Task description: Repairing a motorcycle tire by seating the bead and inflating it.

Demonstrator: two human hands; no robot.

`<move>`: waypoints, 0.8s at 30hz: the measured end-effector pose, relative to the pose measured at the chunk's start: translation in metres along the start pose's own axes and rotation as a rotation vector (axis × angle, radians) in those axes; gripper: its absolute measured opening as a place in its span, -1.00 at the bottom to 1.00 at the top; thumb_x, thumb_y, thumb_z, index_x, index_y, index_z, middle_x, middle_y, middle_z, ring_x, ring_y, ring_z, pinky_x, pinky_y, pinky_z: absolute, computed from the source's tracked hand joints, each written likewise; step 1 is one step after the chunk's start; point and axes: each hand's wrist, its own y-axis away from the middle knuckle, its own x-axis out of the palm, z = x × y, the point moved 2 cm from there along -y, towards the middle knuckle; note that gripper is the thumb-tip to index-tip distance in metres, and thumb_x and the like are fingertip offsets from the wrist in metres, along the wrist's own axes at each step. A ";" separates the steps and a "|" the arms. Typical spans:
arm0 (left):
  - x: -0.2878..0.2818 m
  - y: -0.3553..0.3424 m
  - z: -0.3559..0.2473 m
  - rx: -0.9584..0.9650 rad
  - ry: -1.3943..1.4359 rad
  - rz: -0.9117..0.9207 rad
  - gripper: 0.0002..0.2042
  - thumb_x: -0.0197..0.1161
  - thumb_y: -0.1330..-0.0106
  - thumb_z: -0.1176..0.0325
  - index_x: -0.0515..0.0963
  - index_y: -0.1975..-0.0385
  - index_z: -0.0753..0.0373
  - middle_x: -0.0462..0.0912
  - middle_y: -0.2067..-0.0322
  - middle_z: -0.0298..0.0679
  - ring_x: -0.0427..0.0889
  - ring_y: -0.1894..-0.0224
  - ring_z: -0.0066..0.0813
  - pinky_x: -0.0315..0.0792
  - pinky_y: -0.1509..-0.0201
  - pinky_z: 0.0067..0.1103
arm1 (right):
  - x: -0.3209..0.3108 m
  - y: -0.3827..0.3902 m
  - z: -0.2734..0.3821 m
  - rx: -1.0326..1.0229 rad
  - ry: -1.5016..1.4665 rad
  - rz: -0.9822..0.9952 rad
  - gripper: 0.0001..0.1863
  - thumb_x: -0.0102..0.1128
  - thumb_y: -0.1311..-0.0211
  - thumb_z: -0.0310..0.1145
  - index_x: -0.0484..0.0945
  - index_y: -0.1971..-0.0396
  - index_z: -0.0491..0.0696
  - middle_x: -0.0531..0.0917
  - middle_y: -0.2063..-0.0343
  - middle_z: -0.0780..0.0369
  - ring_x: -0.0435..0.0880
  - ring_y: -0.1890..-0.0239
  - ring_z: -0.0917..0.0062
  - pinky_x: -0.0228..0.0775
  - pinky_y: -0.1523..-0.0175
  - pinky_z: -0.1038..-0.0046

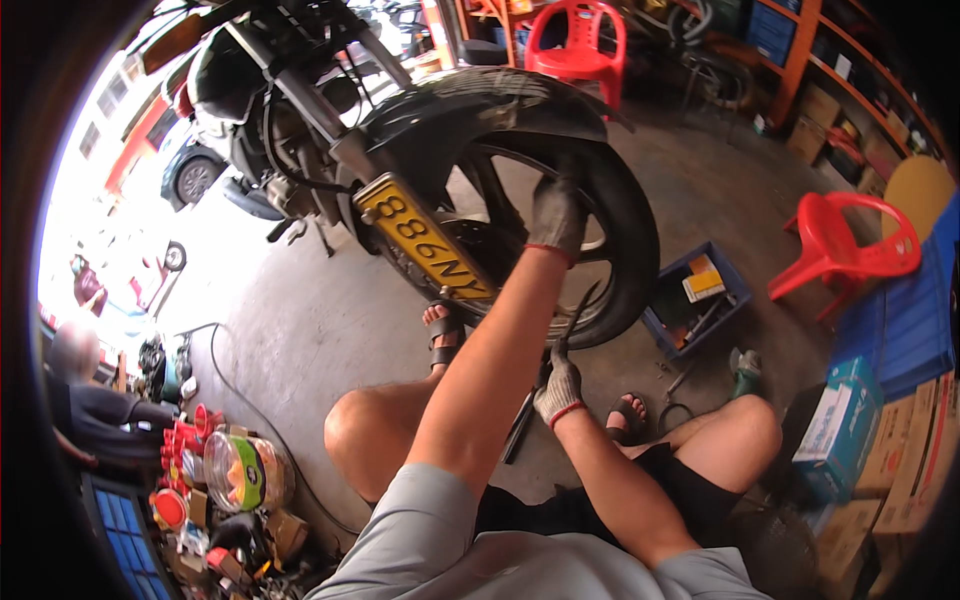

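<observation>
A motorcycle's front wheel stands before me, its black tyre [632, 225] under a dark mudguard [480, 100]. My left hand [558, 215], in a dirty grey knit glove, reaches between the spokes and is closed on the tyre's inner edge at the upper part of the wheel; its fingertips are partly lost against the dark rubber. Low at the wheel, my right hand [560, 388], also gloved, grips a dark tyre lever [574, 322]. The lever's curved tip rises beside the rim at the bottom of the tyre. A yellow plate [422, 238] hangs on the wheel's left side.
A blue crate [697, 300] with tools and a yellow box stands right of the tyre. Red plastic chairs [850, 245] are at the right and back. Cartons [905, 460] lie lower right. A clear tub [245, 470], a hose [225, 365] and another person [110, 410] are at left.
</observation>
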 end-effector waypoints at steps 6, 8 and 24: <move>-0.007 0.013 -0.017 -0.007 0.040 0.036 -0.43 0.02 -0.32 -0.13 0.49 0.13 0.39 0.59 0.35 -0.24 0.55 0.33 -0.49 0.42 0.25 -0.58 | -0.012 0.040 0.019 -0.012 0.184 0.208 -0.61 0.12 -0.20 0.08 0.42 0.44 0.03 0.51 0.61 0.36 0.39 0.65 0.64 0.08 0.56 0.59; -0.008 0.015 -0.019 -0.052 -0.055 0.024 -0.41 -0.01 -0.33 -0.15 0.49 0.13 0.40 0.60 0.35 -0.23 0.55 0.33 -0.48 0.41 0.24 -0.59 | -0.005 0.042 0.014 -0.055 0.209 0.279 -0.68 0.15 -0.22 0.00 0.44 0.41 0.03 0.49 0.65 0.39 0.35 0.69 0.64 0.11 0.56 0.58; 0.008 -0.008 -0.002 0.004 -0.026 0.045 -0.42 0.00 -0.35 -0.09 0.42 0.04 0.45 0.58 0.23 -0.12 0.58 0.18 -0.34 0.47 0.10 -0.49 | 0.037 -0.058 0.002 -0.191 -0.391 0.369 -0.58 0.04 -0.31 -0.06 0.42 -0.01 -0.04 0.51 0.02 0.21 0.47 -0.05 0.33 0.34 -0.11 0.22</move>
